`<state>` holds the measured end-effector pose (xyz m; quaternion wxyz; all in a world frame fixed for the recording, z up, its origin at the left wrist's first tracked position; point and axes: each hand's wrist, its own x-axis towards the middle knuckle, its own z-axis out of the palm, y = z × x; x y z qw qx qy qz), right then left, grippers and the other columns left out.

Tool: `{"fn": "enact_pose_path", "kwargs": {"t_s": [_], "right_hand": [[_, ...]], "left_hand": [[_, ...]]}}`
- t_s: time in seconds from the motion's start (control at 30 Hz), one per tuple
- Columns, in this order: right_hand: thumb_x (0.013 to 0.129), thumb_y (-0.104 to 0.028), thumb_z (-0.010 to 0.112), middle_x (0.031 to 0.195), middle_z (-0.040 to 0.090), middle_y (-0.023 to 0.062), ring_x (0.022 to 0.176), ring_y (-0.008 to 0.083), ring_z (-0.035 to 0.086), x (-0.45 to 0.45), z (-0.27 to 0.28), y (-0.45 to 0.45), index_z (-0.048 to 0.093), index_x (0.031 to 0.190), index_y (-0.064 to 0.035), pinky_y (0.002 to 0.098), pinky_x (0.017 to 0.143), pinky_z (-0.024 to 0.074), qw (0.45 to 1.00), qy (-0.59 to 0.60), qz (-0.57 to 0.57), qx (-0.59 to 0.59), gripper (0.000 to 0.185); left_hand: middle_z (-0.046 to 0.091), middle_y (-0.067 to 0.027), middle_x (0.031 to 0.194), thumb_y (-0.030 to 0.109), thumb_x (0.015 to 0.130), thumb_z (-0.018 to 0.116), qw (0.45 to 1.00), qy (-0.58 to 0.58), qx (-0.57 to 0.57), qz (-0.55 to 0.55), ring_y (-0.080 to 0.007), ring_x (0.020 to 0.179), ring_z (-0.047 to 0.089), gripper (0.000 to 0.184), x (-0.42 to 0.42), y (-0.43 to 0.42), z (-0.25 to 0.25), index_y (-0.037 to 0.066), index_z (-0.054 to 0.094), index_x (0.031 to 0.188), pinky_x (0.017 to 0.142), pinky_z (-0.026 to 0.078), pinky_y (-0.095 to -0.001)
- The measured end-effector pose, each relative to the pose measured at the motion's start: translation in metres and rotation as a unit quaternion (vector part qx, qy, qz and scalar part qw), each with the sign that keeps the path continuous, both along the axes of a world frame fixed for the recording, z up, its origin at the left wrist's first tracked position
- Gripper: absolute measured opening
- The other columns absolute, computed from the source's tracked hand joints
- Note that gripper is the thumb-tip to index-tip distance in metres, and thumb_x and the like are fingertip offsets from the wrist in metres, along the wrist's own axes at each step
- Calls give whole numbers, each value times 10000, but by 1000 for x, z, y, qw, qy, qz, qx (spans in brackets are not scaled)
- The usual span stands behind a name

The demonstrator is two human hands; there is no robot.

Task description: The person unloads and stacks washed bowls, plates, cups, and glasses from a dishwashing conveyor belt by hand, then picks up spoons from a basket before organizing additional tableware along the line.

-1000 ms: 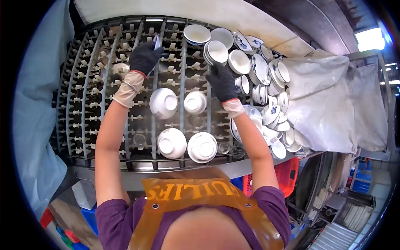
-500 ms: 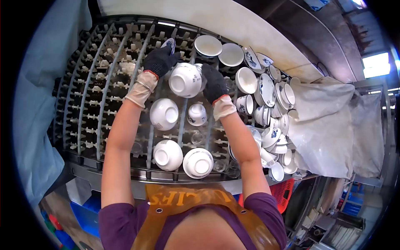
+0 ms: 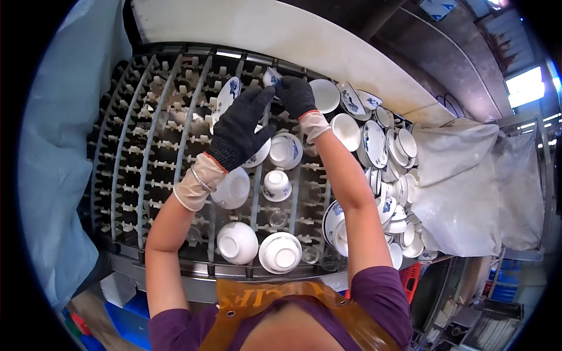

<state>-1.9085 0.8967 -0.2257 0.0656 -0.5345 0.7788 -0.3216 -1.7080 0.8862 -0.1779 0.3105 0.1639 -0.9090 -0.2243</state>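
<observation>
My left hand (image 3: 243, 126), in a black glove, has its fingers stretched out above a white bowl (image 3: 259, 155) that it partly covers. Left of those fingers, a blue-patterned plate (image 3: 225, 99) stands tilted on the pegs of the rack (image 3: 146, 165). At the far side my right hand (image 3: 297, 96), also gloved, grips a tilted bowl (image 3: 271, 76) with blue decoration. A blue-patterned bowl (image 3: 285, 151) lies upside down below my right hand. Nearer me are a small inverted cup (image 3: 277, 186) and further inverted bowls (image 3: 237, 243).
Bowls, cups and plates (image 3: 374, 143) are piled along the rack's right side. Several clear glasses (image 3: 278, 219) stand among the pegs near me. A blue sheet (image 3: 58, 152) hangs at left, translucent plastic (image 3: 456, 187) at right, and a pale panel (image 3: 246, 26) borders the far side.
The bowls carried between my hands now rest inverted on the rack. My right hand has moved to the far side and taken hold of another bowl; my left hand has come nearer, away from the plate.
</observation>
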Motion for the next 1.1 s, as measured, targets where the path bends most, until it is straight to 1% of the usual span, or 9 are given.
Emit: {"fn": "enact_pose_path", "kwargs": {"t_s": [0.13, 0.23, 0.53, 0.63, 0.7, 0.77, 1.0, 1.03, 1.1], "right_hand": [[740, -287, 663, 910, 649, 187, 875, 322, 621, -19, -23, 8, 620, 1035, -15, 427, 789, 467, 960, -266, 50, -70, 404], [788, -212, 590, 967, 603, 196, 837, 341, 611, -24, -36, 30, 390, 1289, -93, 441, 758, 487, 967, 199, -128, 99, 552], [751, -162, 569, 929, 627, 208, 920, 365, 588, -41, 24, 36, 542, 1122, -55, 436, 829, 456, 990, -44, -60, -117, 387], [747, -187, 579, 955, 632, 186, 959, 342, 584, -86, 2, 40, 607, 1071, -72, 469, 874, 425, 978, 192, -26, 78, 345], [744, -254, 554, 1073, 627, 158, 1143, 315, 506, -135, -44, 63, 669, 990, -122, 556, 1061, 175, 887, 433, -32, 155, 302], [728, -332, 571, 1047, 645, 138, 1251, 298, 408, -137, -12, 96, 688, 918, -120, 611, 1065, 40, 908, 355, -55, 217, 307], [752, -194, 522, 1187, 557, 181, 1335, 330, 258, -193, -21, 181, 678, 776, -120, 577, 1085, 77, 891, 408, -51, 191, 175], [721, -197, 564, 1024, 633, 145, 1219, 296, 434, -212, -34, 197, 674, 770, -137, 582, 1066, 124, 902, 426, -50, 41, 135], [679, -160, 619, 891, 650, 104, 999, 264, 579, -192, 8, 210, 668, 809, -143, 525, 993, 311, 920, 327, -46, 213, 140]], "left_hand": [[273, -306, 1371, 288, 749, 673, 996, -74, -31, 41, -440, 1275, 290, 807, -20, -10, -42, 95, 251, 1409, 1035, 295, -462], [230, -302, 1389, 383, 745, 657, 953, -281, -26, 110, -471, 1284, 244, 820, -43, -19, -70, 105, 252, 1401, 1072, 225, -498], [397, -275, 1256, 328, 746, 642, 962, -249, 11, 114, -416, 1171, 402, 726, -53, -24, -61, 27, 336, 1331, 998, 337, -428], [413, -267, 1265, 317, 704, 691, 957, -265, -24, 116, -401, 1180, 400, 722, -66, 7, -39, 19, 393, 1291, 1000, 321, -462], [444, -252, 1251, 258, 678, 712, 985, -158, -56, 52, -392, 1202, 390, 700, -72, 15, -58, 24, 428, 1273, 1010, 315, -446], [461, -244, 1238, 223, 684, 707, 990, -124, -54, 24, -394, 1178, 414, 636, -76, 30, -53, 19, 466, 1236, 996, 339, -437], [481, -225, 1220, 166, 704, 687, 991, -116, 1, -67, -375, 1147, 452, 499, -80, 53, -47, 41, 526, 1160, 973, 375, -426], [485, -220, 1211, 162, 700, 689, 989, -123, 14, -83, -372, 1133, 461, 483, -78, 56, -43, 51, 536, 1144, 970, 376, -427], [489, -214, 1202, 158, 696, 691, 988, -126, 32, -87, -369, 1118, 470, 467, -83, 60, -43, 61, 547, 1129, 968, 378, -427]]}}
